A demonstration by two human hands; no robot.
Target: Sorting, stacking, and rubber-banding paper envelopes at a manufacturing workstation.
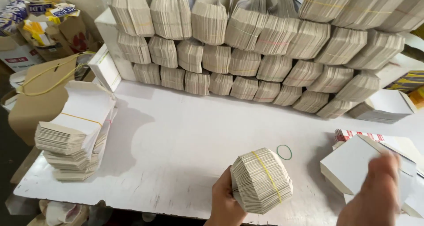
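Grey-white card, pressed into a thick faceted bundle (261,181) and cinched by one yellow rubber band, sits low in the middle, held above the desk's (185,133) near edge. The left hand (225,201) curls around its left side, fingers closed on it. The right hand (375,195) is blurred — I cannot tell how far it is open; it hovers over a loose stack of flat white cards (353,164). A green rubber band (284,152) lies just beyond the bundle. Banded stacks (75,133) sit at the left edge. The white middle of the desk lies open. Farther back, a wall of bundles (265,45) — and a cardboard box (48,27) of scraps far left.
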